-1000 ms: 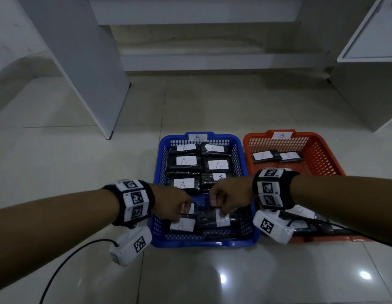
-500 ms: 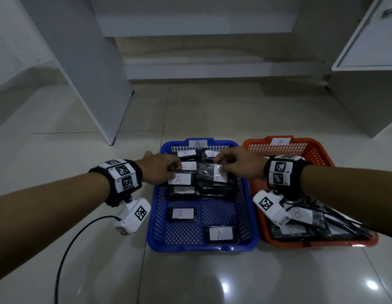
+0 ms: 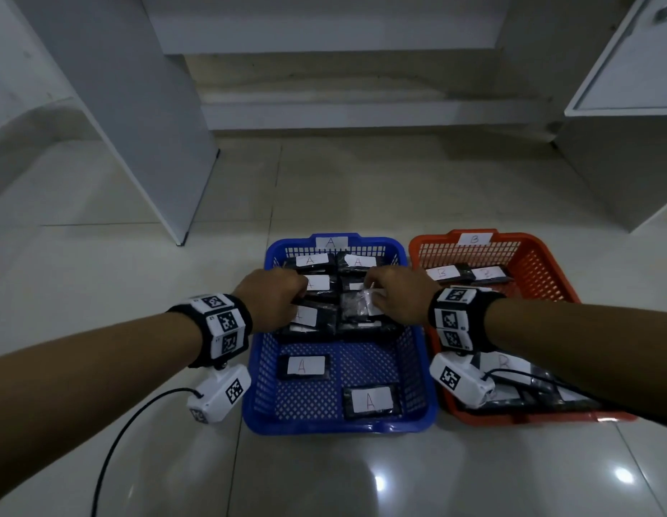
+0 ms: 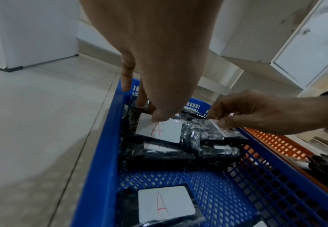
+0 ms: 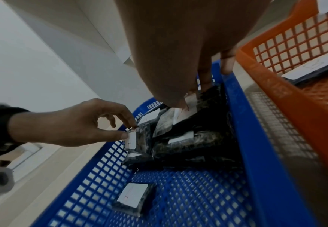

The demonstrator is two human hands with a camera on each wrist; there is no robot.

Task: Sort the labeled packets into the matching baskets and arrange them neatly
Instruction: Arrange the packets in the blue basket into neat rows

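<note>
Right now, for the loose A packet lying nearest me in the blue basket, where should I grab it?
Probably from straight above, pinching the A packet across its short sides. It lies flat and alone on the blue basket floor with its near edge close to the front wall, leaving little room there.

Around me, apart from the job:
- Glossy pale tiled floor (image 3: 100, 203) under everything, throwing back bright spots of ceiling light.
- White upright panel (image 3: 137, 106) to my front left, standing on the floor.
- White cabinet (image 3: 630, 69) to my front right, a round knob (image 3: 664, 12) on its door.
- Low white ledge (image 3: 361, 117) along the far wall, between panel and cabinet.
- Black cable (image 3: 119, 434) curving over the floor at my left.
</note>
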